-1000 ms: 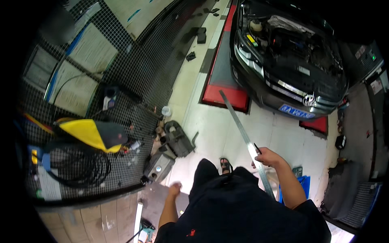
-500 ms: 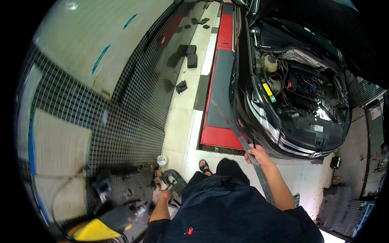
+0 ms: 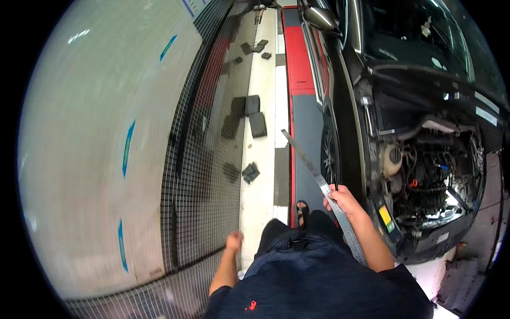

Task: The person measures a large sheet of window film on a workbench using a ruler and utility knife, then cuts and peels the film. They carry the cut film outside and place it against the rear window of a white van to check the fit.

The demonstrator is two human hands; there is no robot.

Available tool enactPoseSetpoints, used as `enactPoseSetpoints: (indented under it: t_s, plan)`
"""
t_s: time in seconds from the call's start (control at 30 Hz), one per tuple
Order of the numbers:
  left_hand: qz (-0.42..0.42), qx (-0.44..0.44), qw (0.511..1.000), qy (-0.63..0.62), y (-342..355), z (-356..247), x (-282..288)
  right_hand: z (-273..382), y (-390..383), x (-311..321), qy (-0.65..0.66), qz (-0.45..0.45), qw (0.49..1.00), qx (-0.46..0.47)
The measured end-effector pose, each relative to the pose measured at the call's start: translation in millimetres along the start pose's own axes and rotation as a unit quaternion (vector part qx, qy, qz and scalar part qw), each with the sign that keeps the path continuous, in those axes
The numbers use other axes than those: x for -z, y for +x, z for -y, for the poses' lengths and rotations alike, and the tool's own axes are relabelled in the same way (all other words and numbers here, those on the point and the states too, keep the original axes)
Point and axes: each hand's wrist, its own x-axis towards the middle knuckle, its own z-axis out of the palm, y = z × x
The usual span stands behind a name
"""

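Observation:
My right hand is closed around a long steel ruler. The ruler slants from ahead of me back under my right forearm, and its far end is free. A thin dark stick-like piece also pokes up by those fingers; I cannot make out its kind. Low on my left side hangs my left hand, fingers curled in, with nothing visible in them. It is nearest to the mesh wall panel and touches nothing that I can see. Close on my right stands a dark car with its engine bay exposed.
A red and grey lift platform runs beside the car's wheel. Several black blocks lie on the pale floor strip along the mesh. Beyond it is a pale wall with blue tape strips. A side mirror juts out ahead.
I have turned and moved forward along the car's side. My left hand has come away from the clutter by the mesh. The ruler stays in my right hand.

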Motion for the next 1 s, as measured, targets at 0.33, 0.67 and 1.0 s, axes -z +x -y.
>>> enactPoseSetpoints:
  t_s: [0.33, 0.67, 1.0]
  plan:
    - [0.186, 0.128, 0.960, 0.164, 168.3, -110.9, 44.7, 243.5, 327.7, -4.4, -0.013, -0.036, 0.999, 0.021]
    - [-0.043, -0.171, 0.984, -0.030, 667.2, -669.9, 262.8, 477.4, 624.6, -0.6, 0.042, -0.085, 0.995, 0.015]
    - [-0.061, -0.289, 0.955, -0.006, 912.5, -1065.6, 318.1, 677.9, 1005.0, 63.8, 0.057, -0.067, 0.994, 0.063]
